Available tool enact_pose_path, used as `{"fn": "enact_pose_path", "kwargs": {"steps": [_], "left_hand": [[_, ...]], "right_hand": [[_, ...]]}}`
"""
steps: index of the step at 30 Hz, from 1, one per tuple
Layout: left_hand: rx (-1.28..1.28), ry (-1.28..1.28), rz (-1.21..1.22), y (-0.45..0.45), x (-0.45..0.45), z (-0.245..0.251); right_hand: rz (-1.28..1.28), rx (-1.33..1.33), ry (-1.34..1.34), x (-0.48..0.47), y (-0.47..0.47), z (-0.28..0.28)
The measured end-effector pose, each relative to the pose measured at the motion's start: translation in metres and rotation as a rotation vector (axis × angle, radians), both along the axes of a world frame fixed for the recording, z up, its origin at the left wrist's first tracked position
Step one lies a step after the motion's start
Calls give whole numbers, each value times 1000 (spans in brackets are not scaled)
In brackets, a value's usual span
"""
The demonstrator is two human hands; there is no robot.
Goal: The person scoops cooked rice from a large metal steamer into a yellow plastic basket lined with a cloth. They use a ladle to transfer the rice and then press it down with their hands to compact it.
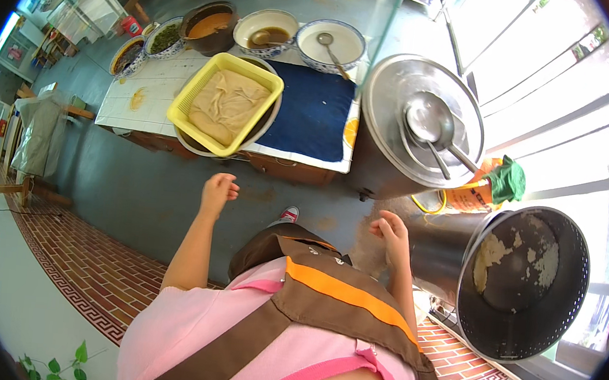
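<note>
My left hand hangs in the air over the floor, fingers loosely bent with nothing in them. Just beyond it, a yellow plastic basket rests tilted on a round metal basin and holds a mass of pale beige cloth or sheet-like food. My right hand, also holding nothing, has loosely curled fingers beside a dark metal pot. A large lidded metal pot stands ahead of it. On that lid lie a ladle and another metal utensil.
Along the white counter stand a brown pot of orange sauce, a bowl of brown liquid, a bowl with a ladle and smaller bowls. A blue cloth covers part. A glass pane rises behind. An orange bag stands right.
</note>
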State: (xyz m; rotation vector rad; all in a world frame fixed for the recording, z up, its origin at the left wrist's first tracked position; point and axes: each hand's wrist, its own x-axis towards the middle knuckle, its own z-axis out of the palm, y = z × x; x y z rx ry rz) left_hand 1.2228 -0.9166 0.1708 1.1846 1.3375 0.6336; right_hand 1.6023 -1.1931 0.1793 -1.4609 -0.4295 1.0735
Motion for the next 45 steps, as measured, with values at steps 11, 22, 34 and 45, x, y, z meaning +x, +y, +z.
{"fn": "enact_pose_path", "kwargs": {"steps": [11, 22, 34, 45], "left_hand": [[-187, -247, 288, 129, -71, 12], [-553, -337, -2, 158, -64, -12], [-405, -498, 129, 86, -2, 0], [-554, -693, 41, 31, 78, -7]], "right_hand": [[101, -102, 245, -38, 241, -29], [87, -262, 201, -21, 272, -25], [434, -21, 324, -97, 322, 4], [459, -113, -150, -7, 298, -31]]}}
